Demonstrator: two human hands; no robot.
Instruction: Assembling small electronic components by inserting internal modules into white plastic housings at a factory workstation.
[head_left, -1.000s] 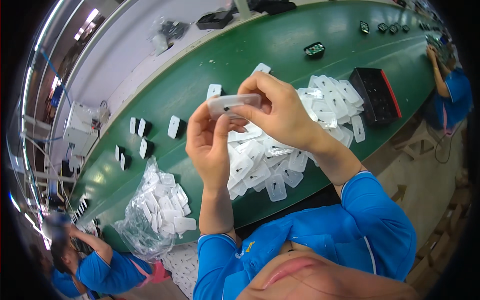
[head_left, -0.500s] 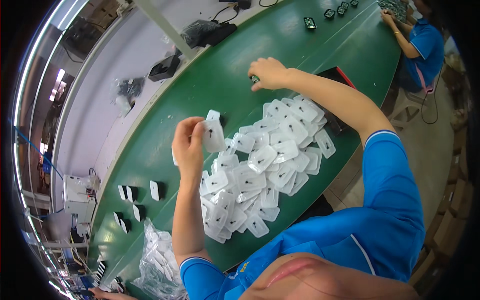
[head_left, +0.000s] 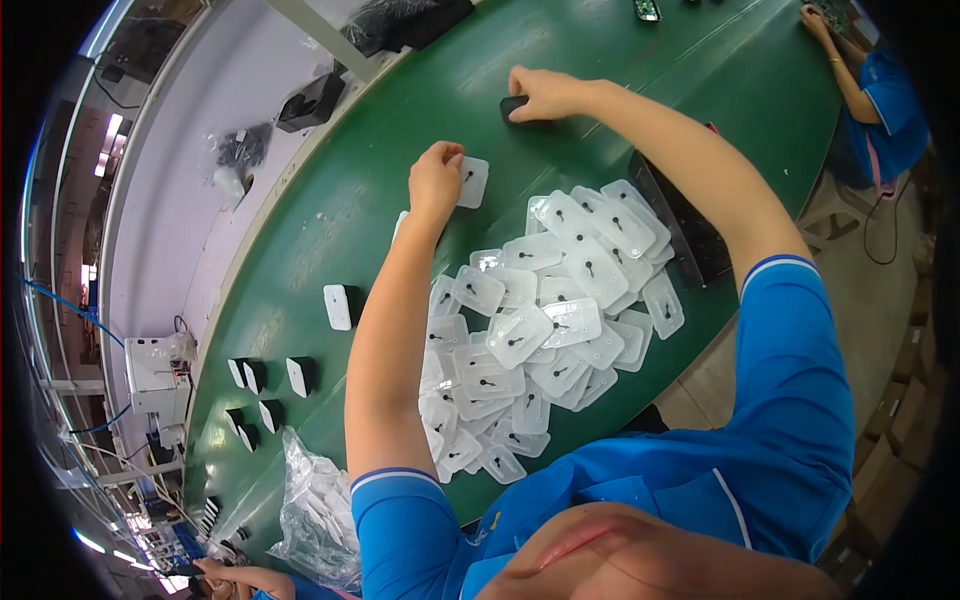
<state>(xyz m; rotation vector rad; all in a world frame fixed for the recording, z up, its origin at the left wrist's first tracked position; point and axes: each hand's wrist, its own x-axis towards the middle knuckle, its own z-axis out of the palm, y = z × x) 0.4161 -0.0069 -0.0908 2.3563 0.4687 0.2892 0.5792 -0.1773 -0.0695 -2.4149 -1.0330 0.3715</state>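
Observation:
My left hand (head_left: 436, 186) is closed on a translucent white plastic cover (head_left: 474, 184) with a small dark mark, held by its edge above the green table. Farther right and away, my right hand (head_left: 552, 94) grips a small black case (head_left: 514, 109), low over the table. The case's inner side does not show. A large loose pile of similar translucent covers (head_left: 520, 335) lies nearer my body, between my two arms. Beside my left wrist, a white-faced piece (head_left: 399, 224) is partly hidden by the forearm. Another white-faced black case (head_left: 338, 307) stands left of that arm.
Several white-faced black cases (head_left: 299, 377) stand at the left. A clear bag of white pieces (head_left: 322, 505) lies near my left sleeve. A black tray (head_left: 682, 225) sits under my right forearm. A person (head_left: 888, 120) sits at the far right; another person's arm (head_left: 245, 577) shows lower left.
My right hand has lowered the case and turned it, so its black outside shows instead of green circuitry. My left hand has moved away from me and rightward with the cover. The view has shifted.

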